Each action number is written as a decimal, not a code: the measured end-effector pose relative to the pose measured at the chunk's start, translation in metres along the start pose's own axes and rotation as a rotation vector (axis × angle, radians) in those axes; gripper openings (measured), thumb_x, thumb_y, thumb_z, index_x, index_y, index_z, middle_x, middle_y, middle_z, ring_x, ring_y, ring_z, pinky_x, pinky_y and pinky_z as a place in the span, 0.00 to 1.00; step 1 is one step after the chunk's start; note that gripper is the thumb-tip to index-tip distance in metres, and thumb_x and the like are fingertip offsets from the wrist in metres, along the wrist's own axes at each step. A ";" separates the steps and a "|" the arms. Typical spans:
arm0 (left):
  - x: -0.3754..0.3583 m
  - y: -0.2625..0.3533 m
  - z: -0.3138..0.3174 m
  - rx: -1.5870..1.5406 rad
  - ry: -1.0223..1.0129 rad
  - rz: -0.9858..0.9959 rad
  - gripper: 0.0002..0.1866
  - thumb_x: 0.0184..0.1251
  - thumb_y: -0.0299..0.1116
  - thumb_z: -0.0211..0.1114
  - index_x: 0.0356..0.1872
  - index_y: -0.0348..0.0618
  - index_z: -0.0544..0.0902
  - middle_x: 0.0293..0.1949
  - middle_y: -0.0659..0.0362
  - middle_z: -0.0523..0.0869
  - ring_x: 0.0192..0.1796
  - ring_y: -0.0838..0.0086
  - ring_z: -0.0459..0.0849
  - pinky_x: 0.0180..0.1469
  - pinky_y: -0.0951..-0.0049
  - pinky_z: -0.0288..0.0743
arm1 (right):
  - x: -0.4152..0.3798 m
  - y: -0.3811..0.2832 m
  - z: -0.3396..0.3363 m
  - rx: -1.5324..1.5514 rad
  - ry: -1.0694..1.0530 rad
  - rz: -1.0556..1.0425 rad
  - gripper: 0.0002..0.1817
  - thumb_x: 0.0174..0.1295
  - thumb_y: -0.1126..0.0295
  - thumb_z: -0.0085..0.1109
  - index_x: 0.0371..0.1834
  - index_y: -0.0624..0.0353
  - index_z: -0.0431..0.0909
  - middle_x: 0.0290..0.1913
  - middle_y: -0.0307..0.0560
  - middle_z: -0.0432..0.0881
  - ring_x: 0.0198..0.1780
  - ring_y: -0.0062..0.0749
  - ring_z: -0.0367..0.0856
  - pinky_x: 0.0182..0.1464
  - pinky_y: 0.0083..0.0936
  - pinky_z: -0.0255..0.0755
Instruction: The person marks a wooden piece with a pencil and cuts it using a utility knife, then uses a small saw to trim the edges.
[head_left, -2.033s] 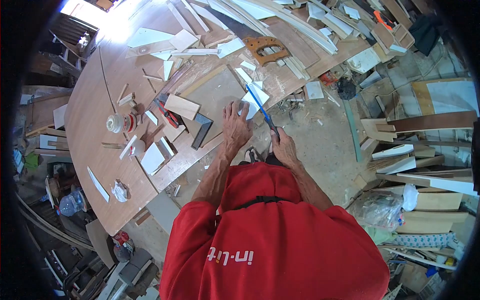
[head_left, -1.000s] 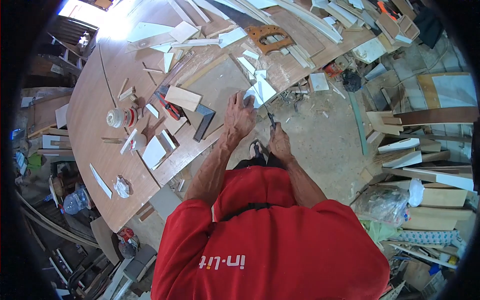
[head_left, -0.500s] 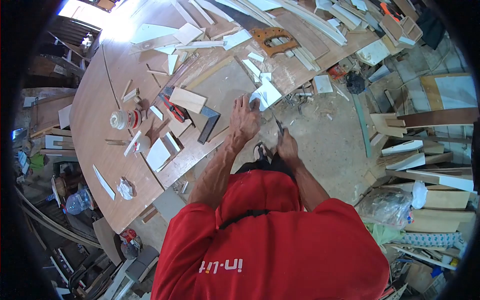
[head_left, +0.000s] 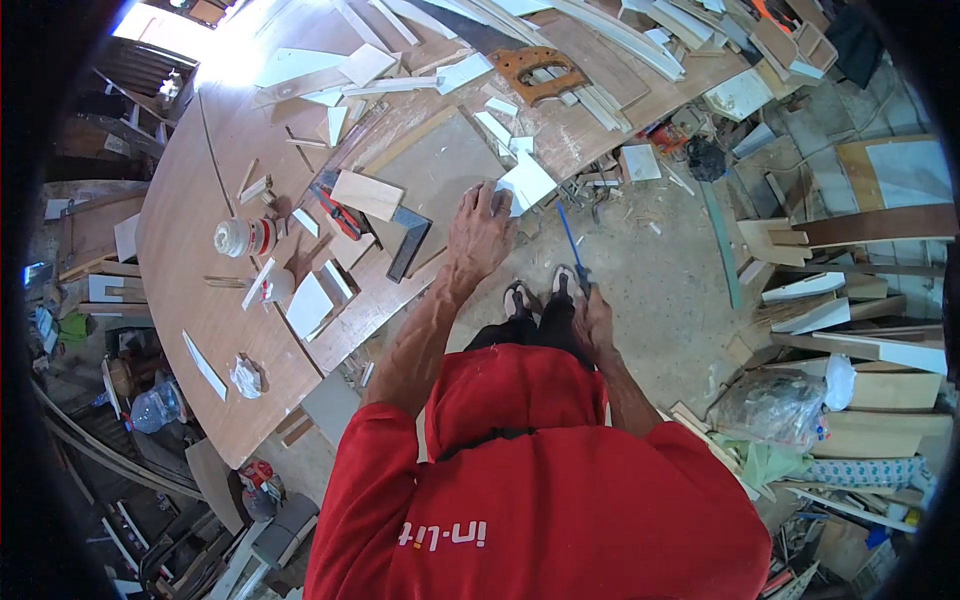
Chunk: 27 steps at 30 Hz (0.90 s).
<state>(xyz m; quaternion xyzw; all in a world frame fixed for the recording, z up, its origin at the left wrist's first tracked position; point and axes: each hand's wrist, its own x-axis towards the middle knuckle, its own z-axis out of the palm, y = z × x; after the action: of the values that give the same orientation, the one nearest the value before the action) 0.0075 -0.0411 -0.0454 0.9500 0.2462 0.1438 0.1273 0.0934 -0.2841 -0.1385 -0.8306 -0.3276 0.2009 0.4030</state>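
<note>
My left hand (head_left: 480,235) lies at the near edge of the table, its fingers bent and pressed down on the left corner of a small white board (head_left: 527,185). That board sticks out slightly at the table's edge. Off the table, low over the floor, my right hand (head_left: 596,322) is closed around the dark handle of a tool with a long, thin, blue-looking blade (head_left: 571,240). The blade points up toward the board, its tip a little to the right of it. Left of my left hand lies a try square (head_left: 410,245) beside a wooden block (head_left: 368,194).
A handsaw with a wooden handle (head_left: 540,75) lies among white offcuts at the table's far side. Red-handled pliers (head_left: 342,215), a white-capped jar (head_left: 245,237) and crumpled paper (head_left: 246,377) are on the left. Boards (head_left: 870,350) are stacked at right.
My right hand has drawn down and right, pulling the blade away from beside the board, so more of it shows. My left hand stays at the board.
</note>
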 end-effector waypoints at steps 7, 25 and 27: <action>-0.004 -0.004 0.019 0.325 -0.055 0.173 0.26 0.65 0.33 0.59 0.58 0.21 0.68 0.60 0.33 0.68 0.64 0.42 0.67 0.64 0.54 0.67 | 0.050 -0.089 -0.004 -0.042 -0.186 0.088 0.11 0.67 0.66 0.49 0.45 0.62 0.67 0.27 0.66 0.79 0.35 0.64 0.80 0.37 0.54 0.69; 0.007 -0.005 0.012 0.450 -0.037 0.283 0.24 0.61 0.30 0.56 0.52 0.17 0.71 0.53 0.30 0.74 0.57 0.42 0.75 0.55 0.54 0.76 | 0.028 -0.090 -0.010 -0.413 -0.158 -0.005 0.13 0.63 0.66 0.51 0.47 0.58 0.66 0.25 0.61 0.81 0.30 0.59 0.82 0.37 0.51 0.74; 0.009 -0.007 0.009 0.424 -0.061 0.269 0.23 0.61 0.30 0.56 0.51 0.17 0.72 0.52 0.31 0.75 0.56 0.43 0.76 0.55 0.55 0.76 | 0.030 -0.102 -0.014 -0.398 -0.162 0.021 0.11 0.65 0.65 0.50 0.45 0.59 0.67 0.24 0.62 0.81 0.31 0.60 0.82 0.38 0.52 0.74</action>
<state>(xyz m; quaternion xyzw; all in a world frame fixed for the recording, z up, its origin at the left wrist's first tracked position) 0.0152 -0.0326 -0.0542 0.9836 0.1384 0.0758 -0.0878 0.0836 -0.2237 -0.0503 -0.8783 -0.3835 0.2026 0.2013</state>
